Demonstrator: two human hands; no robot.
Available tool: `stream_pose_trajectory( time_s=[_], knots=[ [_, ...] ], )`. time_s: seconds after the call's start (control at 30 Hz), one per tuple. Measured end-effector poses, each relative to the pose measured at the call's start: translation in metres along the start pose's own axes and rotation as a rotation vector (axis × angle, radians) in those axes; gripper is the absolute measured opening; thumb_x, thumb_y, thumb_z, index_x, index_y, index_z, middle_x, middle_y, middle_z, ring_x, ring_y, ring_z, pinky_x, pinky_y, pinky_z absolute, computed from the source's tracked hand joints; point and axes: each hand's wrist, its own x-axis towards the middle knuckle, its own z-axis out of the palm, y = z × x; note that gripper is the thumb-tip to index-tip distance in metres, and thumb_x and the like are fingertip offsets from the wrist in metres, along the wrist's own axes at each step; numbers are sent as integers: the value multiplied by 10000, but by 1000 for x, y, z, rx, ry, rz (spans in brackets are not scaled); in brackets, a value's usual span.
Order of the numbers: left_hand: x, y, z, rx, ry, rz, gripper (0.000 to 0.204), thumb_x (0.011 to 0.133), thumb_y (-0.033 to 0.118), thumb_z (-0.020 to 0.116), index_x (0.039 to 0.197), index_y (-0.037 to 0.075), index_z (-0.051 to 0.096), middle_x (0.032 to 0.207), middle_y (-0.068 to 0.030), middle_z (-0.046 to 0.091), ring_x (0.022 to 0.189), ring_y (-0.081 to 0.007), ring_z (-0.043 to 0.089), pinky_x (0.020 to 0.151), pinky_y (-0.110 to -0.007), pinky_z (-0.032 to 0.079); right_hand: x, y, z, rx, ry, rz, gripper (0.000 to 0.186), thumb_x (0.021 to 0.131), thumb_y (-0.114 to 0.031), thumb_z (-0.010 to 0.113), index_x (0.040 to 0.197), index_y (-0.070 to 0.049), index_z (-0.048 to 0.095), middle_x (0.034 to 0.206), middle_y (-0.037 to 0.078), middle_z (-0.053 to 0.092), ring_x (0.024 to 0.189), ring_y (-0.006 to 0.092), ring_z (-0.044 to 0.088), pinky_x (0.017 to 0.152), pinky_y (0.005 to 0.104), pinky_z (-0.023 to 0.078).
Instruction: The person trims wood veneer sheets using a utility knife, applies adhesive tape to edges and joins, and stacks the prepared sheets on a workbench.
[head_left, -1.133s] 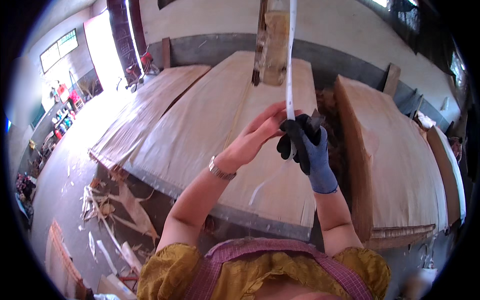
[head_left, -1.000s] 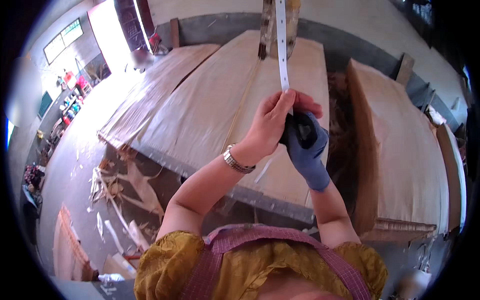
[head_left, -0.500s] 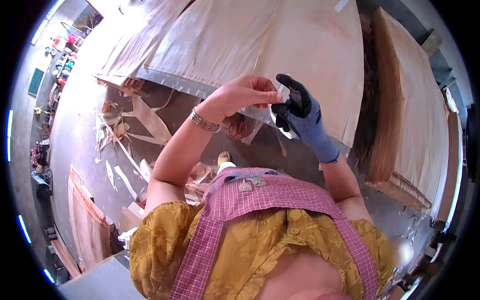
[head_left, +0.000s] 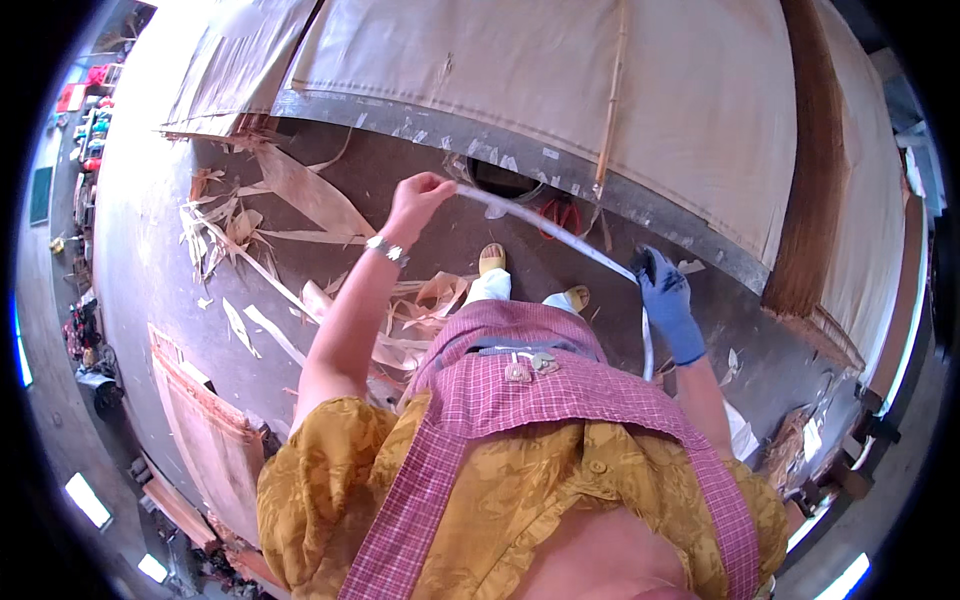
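Observation:
A narrow white strip of tape [head_left: 545,225] is stretched slantwise between my two hands. My bare left hand [head_left: 415,207], with a metal watch band [head_left: 388,250] on its wrist, pinches one end of it. On the right, my gloved right hand [head_left: 667,300], in blue with dark fingertips, is closed on the tape further along. A loose tail of the strip hangs below the glove. Both hands are in front of the work table's edge [head_left: 420,130], which has white scraps stuck along it. Large pale wood veneer sheets [head_left: 480,60] lie on the table.
A thin wooden strip [head_left: 611,100] lies across the sheets and over the edge. Torn veneer scraps [head_left: 310,195] litter the floor to the left. Red loops [head_left: 561,216] hang under the table edge. Stacked veneer stands at left [head_left: 205,420] and right [head_left: 868,200].
My hands were close together and have moved apart, left hand leftward, right hand rightward and down, with the white tape now drawn out between them. The view has shifted too.

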Motion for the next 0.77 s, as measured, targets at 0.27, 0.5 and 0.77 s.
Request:
stream_pose_trajectory(
  time_s=[0.27, 0.5, 0.77],
  knots=[
    [126, -80, 96, 479, 313, 6, 437, 746, 413, 724, 1046, 95, 695, 973, -108, 711, 954, -265, 671, 790, -370, 494, 54, -64, 178, 725, -130, 573, 368, 960, -168, 511, 1304, -38, 524, 1214, 145, 585, 1035, 227, 587, 868, 345, 464],
    [144, -91, 94, 1004, 255, 91, 369, 798, 402, 590, 1097, 200, 670, 1193, -40, 636, 1195, -242, 533, 1009, -459, 347, 129, -52, 372, 1070, 277, 501, 342, 968, -180, 537, 1238, 29, 557, 1264, 99, 571, 1127, 203, 547, 953, 330, 446],
    [138, -53, 32, 1108, 98, -214, 409, 866, 437, 563, 1233, 269, 625, 1261, 4, 605, 1208, -177, 520, 971, -409, 358, 163, -93, 291, 1086, 403, 535, 271, 864, -108, 653, 1108, 10, 631, 1108, 126, 669, 936, 233, 635, 873, 360, 488]
  ],
)
